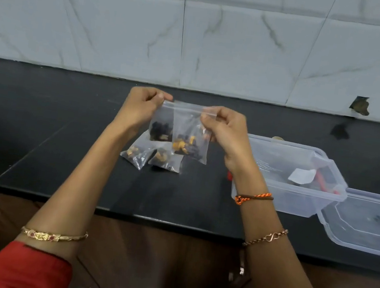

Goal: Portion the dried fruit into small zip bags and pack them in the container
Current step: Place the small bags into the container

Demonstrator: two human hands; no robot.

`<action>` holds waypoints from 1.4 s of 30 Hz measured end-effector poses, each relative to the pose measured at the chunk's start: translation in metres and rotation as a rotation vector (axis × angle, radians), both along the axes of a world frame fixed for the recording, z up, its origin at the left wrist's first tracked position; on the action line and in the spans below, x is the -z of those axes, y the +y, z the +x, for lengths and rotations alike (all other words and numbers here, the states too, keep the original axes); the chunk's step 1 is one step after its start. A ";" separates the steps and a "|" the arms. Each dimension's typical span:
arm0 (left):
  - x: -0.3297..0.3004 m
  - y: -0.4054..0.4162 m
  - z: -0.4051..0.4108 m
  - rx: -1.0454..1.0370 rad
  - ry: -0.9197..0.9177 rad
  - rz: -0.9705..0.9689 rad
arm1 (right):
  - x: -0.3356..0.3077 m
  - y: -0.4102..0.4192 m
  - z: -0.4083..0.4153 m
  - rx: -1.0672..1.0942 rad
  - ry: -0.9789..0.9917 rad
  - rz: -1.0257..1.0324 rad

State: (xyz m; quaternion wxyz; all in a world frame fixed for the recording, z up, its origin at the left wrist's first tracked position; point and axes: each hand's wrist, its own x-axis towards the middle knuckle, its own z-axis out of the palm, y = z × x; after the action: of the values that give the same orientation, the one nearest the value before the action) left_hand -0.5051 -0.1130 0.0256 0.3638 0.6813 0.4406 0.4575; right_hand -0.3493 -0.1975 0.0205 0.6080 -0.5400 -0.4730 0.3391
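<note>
Above the black counter I hold up a small clear zip bag (188, 138) with dark and orange dried fruit in its lower part. My left hand (142, 106) pinches its top left corner and my right hand (224, 129) pinches the top right. A second bag with dark fruit (160, 130) shows just behind it; whether I hold that one too is unclear. Two more filled bags (135, 154) (166, 161) lie on the counter below. The clear plastic container (297, 199) stands open to the right of my right wrist.
The container's clear lid (366, 227) lies at the right near the counter edge. Inside the container are a white scrap and something red. The tiled wall rises behind the black counter (41, 124), with a broken hole (359, 105) low at the right.
</note>
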 end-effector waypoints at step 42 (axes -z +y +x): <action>0.039 -0.082 0.162 -0.077 0.828 0.411 | 0.040 -0.085 0.198 0.428 -1.069 -0.340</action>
State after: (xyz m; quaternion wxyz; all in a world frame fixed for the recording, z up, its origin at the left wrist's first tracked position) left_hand -0.3427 -0.1950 -0.0134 -0.0025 0.8477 0.4741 0.2378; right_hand -0.1510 -0.2828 -0.0194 0.2454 -0.8088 -0.5330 -0.0387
